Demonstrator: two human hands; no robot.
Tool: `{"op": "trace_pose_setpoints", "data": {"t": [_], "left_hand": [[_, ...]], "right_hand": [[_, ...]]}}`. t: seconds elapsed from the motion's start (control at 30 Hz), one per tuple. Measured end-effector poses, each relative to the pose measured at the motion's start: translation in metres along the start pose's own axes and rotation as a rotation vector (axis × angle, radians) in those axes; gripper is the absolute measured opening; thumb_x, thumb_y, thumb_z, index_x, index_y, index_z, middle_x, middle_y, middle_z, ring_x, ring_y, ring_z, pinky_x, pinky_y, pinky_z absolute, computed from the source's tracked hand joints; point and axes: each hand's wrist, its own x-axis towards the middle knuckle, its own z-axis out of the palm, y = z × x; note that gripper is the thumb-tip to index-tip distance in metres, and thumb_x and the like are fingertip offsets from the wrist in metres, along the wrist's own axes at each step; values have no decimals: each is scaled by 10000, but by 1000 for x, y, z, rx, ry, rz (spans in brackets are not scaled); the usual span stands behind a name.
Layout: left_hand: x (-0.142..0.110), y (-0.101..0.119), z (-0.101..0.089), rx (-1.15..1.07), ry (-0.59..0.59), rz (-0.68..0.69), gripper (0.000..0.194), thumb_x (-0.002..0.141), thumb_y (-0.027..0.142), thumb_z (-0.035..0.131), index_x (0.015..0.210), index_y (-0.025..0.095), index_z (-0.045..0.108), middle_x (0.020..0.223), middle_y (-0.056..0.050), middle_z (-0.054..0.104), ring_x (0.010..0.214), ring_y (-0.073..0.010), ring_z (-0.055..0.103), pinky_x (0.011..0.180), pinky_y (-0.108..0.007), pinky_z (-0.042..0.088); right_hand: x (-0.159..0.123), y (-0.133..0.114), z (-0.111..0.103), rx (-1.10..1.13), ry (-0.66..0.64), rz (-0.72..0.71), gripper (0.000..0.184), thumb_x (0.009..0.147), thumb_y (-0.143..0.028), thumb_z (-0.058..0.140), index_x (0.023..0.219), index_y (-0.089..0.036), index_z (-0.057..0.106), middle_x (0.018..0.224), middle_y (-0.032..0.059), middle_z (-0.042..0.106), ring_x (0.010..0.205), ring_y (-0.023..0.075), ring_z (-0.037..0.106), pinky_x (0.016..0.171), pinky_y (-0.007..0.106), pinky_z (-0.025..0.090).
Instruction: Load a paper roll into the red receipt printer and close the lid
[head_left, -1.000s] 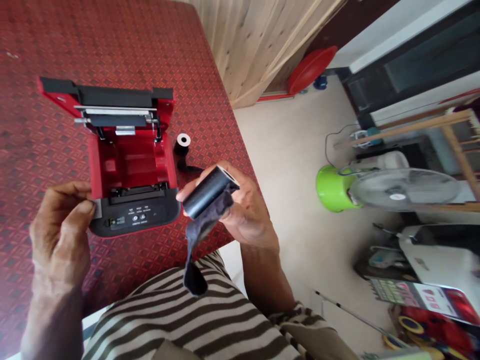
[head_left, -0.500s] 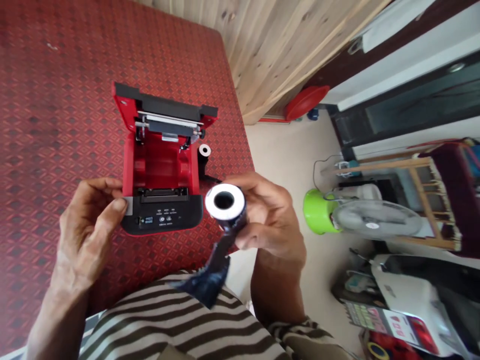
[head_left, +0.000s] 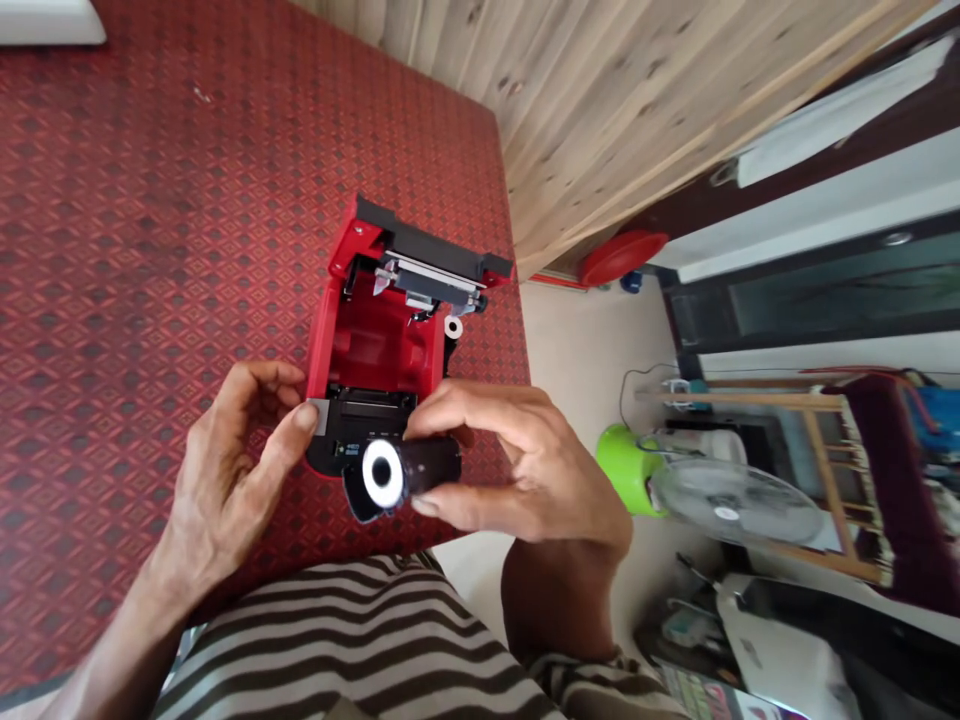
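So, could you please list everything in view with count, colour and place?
Printer: 1, red and black, centre.
Held roll: 1, black with white end, in right hand.
Second roll: 1, dark with white end, beside printer.
Table: 1, patterned red, left and centre.
Cropped object: 1, white, top left.
Panelling: 1, pale wood, top.
Basin-like object: 1, red, near panelling.
Bucket: 1, lime green, floor.
Fan: 1, grey, beside bucket.
Cloth: 1, purple, far right.
Bulky object: 1, white and black, lower right.
Garment: 1, striped, bottom.
Left hand: 1, bare, at printer's corner.
Right hand: 1, bare, gripping held roll.
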Motion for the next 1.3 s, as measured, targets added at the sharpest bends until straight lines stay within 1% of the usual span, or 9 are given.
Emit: {"op": "trace_pose_setpoints", "data": {"t": [0.13,0.2,0.3,0.43,0.53,0.63,0.9,1.03,1.3], "left_hand": [[1,1,0,16,8,18,292,964,516,646,1068,244,654,815,18,637,662,-127,572,598,-267,461],[1,1,0,28,8,28,294,966,519,640,1068,244,652,806,20,635,649,-126,562,587,-268,450],[1,2,-1,45,18,40,296,970,521,632,1067,242,651,793,21,635,641,-129,561,586,-275,448],[0,1,-1,51,20,43,305,975,531,624,1061,240,658,786,21,638,637,-130,555,582,-276,443],[0,1,0,48,12,49,301,982,529,619,1060,241,657,785,25,635,641,-123,550,584,-266,438],[1,2,0,47,11,46,305,981,531,617,1059,238,655,780,27,634,628,-118,542,574,-260,435],[3,4,1,68,19,31,308,960,528,617,1039,233,658,778,13,658,620,-135,576,561,-278,448],[3,3,1,73,25,26,313,961,535,613,1045,237,657,768,16,651,617,-139,569,561,-283,444],[2,3,0,67,13,48,308,975,530,613,1048,234,655,788,20,667,641,-123,578,581,-261,445]], "right_hand": [[-8,4,-3,294,-102,-206,252,890,-388,846,1068,-230,764,898,31,799,791,166,757,747,294,609],[-9,3,-7,271,-73,-182,247,904,-414,831,1071,-245,762,913,29,798,789,166,751,735,299,606],[1,1,-10,-55,57,-31,226,885,-342,863,1047,-236,747,978,28,773,855,174,725,785,320,586],[21,7,2,-519,276,46,181,905,-239,837,1054,-225,736,1013,33,757,897,190,711,842,340,579],[31,14,14,-752,346,114,166,937,-264,811,1083,-207,756,1015,64,768,885,226,725,823,369,587],[34,17,21,-882,371,153,181,977,-321,769,1108,-196,768,1010,86,773,875,254,733,785,385,590],[27,10,36,-835,401,154,236,1059,-342,655,1246,-220,733,1164,86,796,952,236,762,854,384,610],[33,13,38,-832,357,181,261,1050,-313,673,1287,-227,738,1224,85,797,981,244,775,813,376,614],[52,17,32,-895,257,263,169,1009,-277,723,1151,-216,789,1118,88,828,870,257,775,728,387,578]]}}
